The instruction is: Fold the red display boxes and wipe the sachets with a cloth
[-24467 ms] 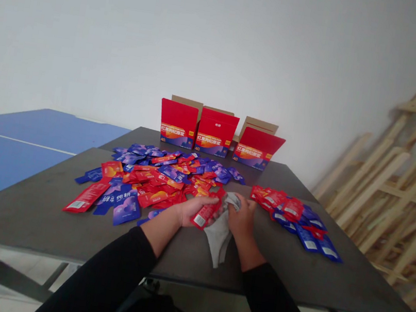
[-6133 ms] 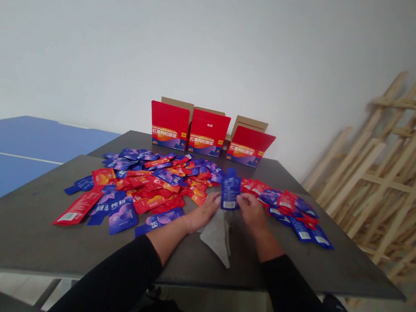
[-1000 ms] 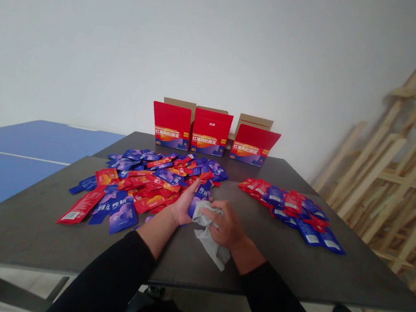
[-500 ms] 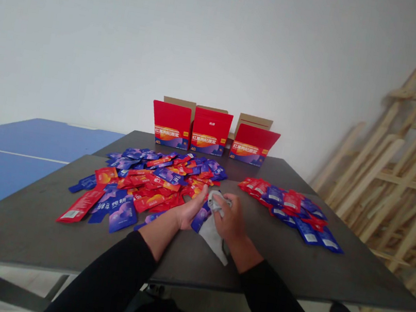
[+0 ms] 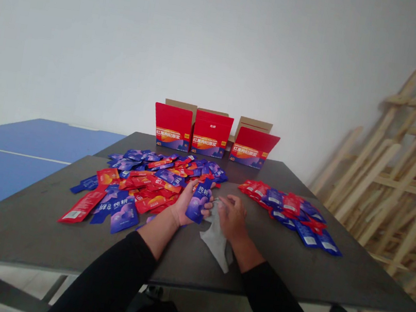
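Observation:
A purple-blue pouch (image 5: 198, 202) with white lettering rests in my left hand (image 5: 184, 205), its printed front facing up and the fingers curled round its far edge. My right hand (image 5: 233, 216) is closed on a grey cloth (image 5: 215, 240), which hangs down onto the table just right of the pouch. Left of my hands spreads a loose heap of red and purple-blue pouches (image 5: 154, 187). Over to the right lies a smaller, overlapping pile of red and blue pouches (image 5: 288, 205), several with white label patches showing.
Three open red cartons, the left one (image 5: 173, 129), the middle one (image 5: 211, 134) and the right one (image 5: 253, 147), stand along the back of the dark table (image 5: 100, 249). A blue table (image 5: 13, 174) adjoins on the left. Wooden frames (image 5: 396, 179) lean against the wall at right.
The pouch in my left hand has turned its printed front into view and moved slightly left, away from the cloth. My right hand has drawn the cloth off it, and the cloth hangs looser.

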Demonstrator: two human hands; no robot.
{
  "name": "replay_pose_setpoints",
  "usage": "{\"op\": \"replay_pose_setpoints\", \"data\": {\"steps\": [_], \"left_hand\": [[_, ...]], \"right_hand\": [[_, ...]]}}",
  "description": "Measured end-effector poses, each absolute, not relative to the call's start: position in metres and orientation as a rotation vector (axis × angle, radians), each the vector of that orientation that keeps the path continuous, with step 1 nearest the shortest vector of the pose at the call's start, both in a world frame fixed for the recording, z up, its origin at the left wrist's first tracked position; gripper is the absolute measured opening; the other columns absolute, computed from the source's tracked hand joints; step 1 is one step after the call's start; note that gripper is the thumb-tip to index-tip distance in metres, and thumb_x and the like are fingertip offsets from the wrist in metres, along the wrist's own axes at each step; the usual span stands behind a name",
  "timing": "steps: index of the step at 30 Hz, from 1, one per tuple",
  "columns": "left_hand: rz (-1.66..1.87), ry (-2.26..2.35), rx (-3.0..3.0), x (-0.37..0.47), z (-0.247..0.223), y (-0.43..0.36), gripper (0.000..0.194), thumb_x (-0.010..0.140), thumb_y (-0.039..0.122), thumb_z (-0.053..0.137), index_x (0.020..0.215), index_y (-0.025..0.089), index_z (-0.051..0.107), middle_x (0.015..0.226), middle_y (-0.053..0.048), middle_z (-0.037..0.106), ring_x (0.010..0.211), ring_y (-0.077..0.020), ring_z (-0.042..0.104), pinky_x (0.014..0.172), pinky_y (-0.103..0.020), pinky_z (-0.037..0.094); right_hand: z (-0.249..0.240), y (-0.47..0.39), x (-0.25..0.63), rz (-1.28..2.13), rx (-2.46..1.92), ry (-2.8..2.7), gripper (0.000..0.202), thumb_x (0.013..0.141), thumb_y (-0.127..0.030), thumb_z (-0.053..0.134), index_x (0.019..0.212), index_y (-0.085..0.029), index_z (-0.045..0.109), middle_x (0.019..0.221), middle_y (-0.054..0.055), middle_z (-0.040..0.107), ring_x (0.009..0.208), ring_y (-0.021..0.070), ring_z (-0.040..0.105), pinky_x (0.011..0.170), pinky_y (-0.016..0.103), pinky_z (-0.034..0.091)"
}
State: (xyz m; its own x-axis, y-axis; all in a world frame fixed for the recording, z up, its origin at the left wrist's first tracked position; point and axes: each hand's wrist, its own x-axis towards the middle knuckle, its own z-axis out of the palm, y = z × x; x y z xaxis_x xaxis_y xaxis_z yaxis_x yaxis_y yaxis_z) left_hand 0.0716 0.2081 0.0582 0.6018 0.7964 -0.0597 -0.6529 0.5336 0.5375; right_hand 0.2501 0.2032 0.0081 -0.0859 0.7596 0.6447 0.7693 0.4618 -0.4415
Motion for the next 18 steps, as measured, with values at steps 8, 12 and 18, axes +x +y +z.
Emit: {"op": "replay_pose_setpoints", "data": {"steps": [8, 12, 18], "left_hand": [[1.103, 0.487, 0.482, 0.102, 0.04, 0.209, 0.011, 0.088, 0.028, 0.058, 0.088, 0.017, 0.058, 0.069, -0.002, 0.06, 0.06, -0.0149, 0.059, 0.061, -0.028, 0.05], [1.33, 0.507, 0.521, 0.112, 0.034, 0.21, 0.011, 0.083, 0.015, 0.063, 0.09, 0.018, 0.055, 0.075, 0.001, 0.06, 0.064, -0.0107, 0.059, 0.069, -0.024, 0.05], [1.216, 0.659, 0.771, 0.114, 0.021, 0.211, 0.026, 0.085, 0.036, 0.064, 0.104, 0.02, 0.054, 0.069, 0.004, 0.048, 0.057, -0.0084, 0.047, 0.053, -0.019, 0.036]], "right_hand": [[0.017, 0.19, 0.245, 0.037, -0.959, -2.067, 0.035, 0.092, -0.047, 0.041, 0.089, -0.019, 0.061, 0.083, 0.005, 0.062, 0.084, 0.0196, 0.056, 0.083, 0.035, 0.039], [0.013, 0.193, 0.241, 0.018, -1.161, -1.967, 0.028, 0.092, -0.036, 0.041, 0.085, -0.018, 0.061, 0.083, 0.008, 0.066, 0.082, 0.0207, 0.059, 0.079, 0.032, 0.042], [0.033, 0.214, 0.276, 0.258, -1.439, -1.65, 0.037, 0.091, -0.045, 0.039, 0.085, -0.018, 0.063, 0.075, 0.007, 0.068, 0.069, 0.0195, 0.061, 0.064, 0.027, 0.044]]}}
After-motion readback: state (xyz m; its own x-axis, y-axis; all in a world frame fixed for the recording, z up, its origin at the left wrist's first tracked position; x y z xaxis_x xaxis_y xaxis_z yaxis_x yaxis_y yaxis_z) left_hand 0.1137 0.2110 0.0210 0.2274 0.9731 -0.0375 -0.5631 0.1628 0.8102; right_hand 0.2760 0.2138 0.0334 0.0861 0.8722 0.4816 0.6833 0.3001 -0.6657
